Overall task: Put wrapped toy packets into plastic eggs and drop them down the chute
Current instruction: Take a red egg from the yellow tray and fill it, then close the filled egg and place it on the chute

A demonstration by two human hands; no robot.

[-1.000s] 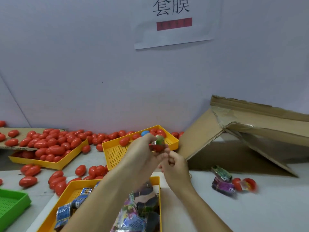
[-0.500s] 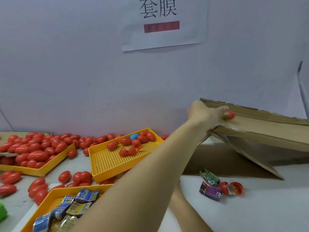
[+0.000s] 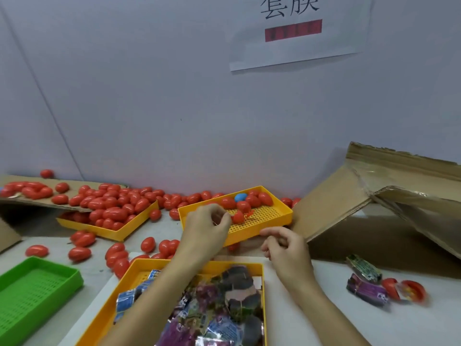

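Note:
My left hand (image 3: 207, 228) reaches into the far yellow tray (image 3: 262, 231), and its thumb and fingertips pinch the left edge of an open red egg (image 3: 238, 217) lying on the mesh. A few more red eggs and one blue egg (image 3: 240, 196) sit at the back of that tray. Just to the right, my right hand (image 3: 287, 248) hovers with loosely curled fingers and holds nothing. Below both hands stands a yellow tray (image 3: 124, 283) with wrapped toy packets (image 3: 224, 308). The cardboard chute (image 3: 399, 186) slopes at the right.
A second yellow tray (image 3: 109, 232) heaped with red eggs stands at the left, with loose eggs scattered around it. A green tray (image 3: 37, 290) is at the near left. Two packets (image 3: 364, 288) and an open red egg (image 3: 409, 290) lie below the chute.
My left hand has come back from the chute's upper edge, where it held a red egg, to the far tray. My right hand is back in view beside it.

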